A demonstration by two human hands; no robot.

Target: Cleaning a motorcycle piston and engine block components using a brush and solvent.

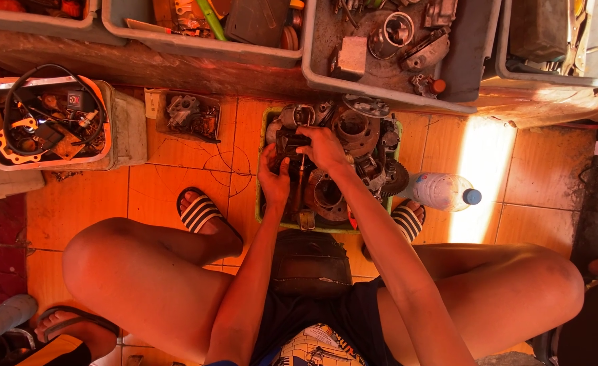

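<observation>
Together, left hand (274, 177) and right hand (323, 148) grip a dark, greasy engine part (292, 141) over the green tray (261, 203).

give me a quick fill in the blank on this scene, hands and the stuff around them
1. Both hands, the left hand and right hand, work over a ____ tray full of metal engine parts.
2. The plastic bottle lying on the tiled floor has a ____ cap.
3. The person's feet wear ____ sandals.

Missing words: green; blue; striped
</observation>
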